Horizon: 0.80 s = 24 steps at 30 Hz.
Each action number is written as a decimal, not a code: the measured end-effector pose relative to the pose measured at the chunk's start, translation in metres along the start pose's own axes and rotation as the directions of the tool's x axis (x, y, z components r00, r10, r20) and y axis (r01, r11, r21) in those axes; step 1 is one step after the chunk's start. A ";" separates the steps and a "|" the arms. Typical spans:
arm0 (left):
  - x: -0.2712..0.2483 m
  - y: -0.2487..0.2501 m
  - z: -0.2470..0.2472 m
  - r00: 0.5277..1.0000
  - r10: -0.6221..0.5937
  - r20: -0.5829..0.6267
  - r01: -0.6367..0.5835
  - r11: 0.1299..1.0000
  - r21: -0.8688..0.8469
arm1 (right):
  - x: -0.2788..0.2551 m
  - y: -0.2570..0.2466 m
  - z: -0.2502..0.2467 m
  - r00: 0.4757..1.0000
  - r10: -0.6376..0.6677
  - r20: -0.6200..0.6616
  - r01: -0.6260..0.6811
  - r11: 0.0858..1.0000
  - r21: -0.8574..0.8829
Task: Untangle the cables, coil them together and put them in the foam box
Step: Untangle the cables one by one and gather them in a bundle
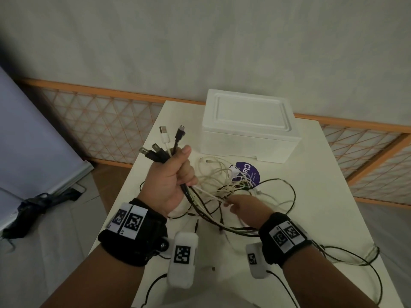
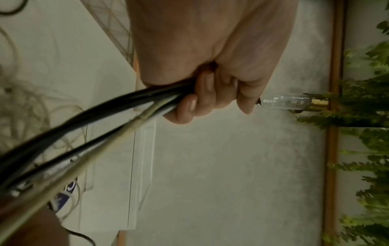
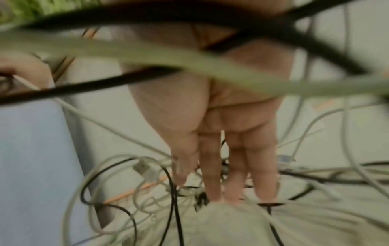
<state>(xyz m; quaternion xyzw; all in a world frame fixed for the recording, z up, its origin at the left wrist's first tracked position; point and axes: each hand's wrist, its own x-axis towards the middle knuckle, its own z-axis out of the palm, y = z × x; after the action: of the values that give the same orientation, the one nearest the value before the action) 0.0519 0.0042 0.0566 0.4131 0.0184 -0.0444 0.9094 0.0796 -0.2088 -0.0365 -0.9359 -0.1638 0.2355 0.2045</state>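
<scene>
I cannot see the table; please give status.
Left hand grips cable ends; right hand open, fingers in tangle. Foam box lid on, blocks stowing.

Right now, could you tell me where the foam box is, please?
In the head view, the foam box sits lid-on at the table's far end, beyond the tangled cables and right of the left hand.

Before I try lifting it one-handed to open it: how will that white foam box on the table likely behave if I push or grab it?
The foam box is probably very light for its size, so a push may slide it across the table. Its lid looks merely seated, so it could lift off alone. Foam likely dents under hard fingertips.
</scene>
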 end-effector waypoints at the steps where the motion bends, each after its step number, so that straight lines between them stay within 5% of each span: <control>1: 0.000 0.002 -0.002 1.000 0.011 -0.017 -0.011 1.000 0.014 | 0.000 0.005 -0.002 0.998 0.031 -0.056 -0.033 0.999 -0.040; 5: 0.006 -0.004 -0.015 0.983 0.109 -0.150 -0.075 0.973 0.219 | -0.001 -0.001 -0.034 0.967 -0.107 -0.232 0.094 0.993 -0.068; 7: 0.010 -0.015 -0.019 0.970 0.151 -0.191 -0.065 0.917 0.393 | -0.006 -0.016 -0.057 0.902 -0.210 -0.378 0.222 0.975 -0.010; 10: 0.018 -0.030 -0.013 0.974 0.149 -0.170 -0.039 0.852 0.523 | -0.022 -0.039 -0.090 0.816 -0.181 -0.548 0.288 0.951 0.116; 12: 0.023 -0.037 -0.004 0.981 0.113 -0.156 -0.011 0.841 0.541 | -0.029 -0.052 -0.101 0.804 -0.193 -0.563 0.309 0.944 0.116; 16: 0.028 -0.045 0.014 0.994 0.009 -0.106 0.050 0.841 0.538 | -0.024 -0.060 -0.090 0.866 -0.176 -0.468 0.203 0.979 0.009; 24: 0.030 -0.052 0.017 0.995 -0.069 -0.066 0.095 0.719 0.688 | -0.028 -0.056 -0.079 0.808 0.039 -0.588 0.201 0.920 0.337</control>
<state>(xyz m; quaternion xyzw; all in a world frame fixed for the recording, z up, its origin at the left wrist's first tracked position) 0.0764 -0.0447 0.0267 0.7213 0.0347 -0.0807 0.6870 0.0845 -0.1959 0.0629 -0.8960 -0.0846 -0.0447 0.4336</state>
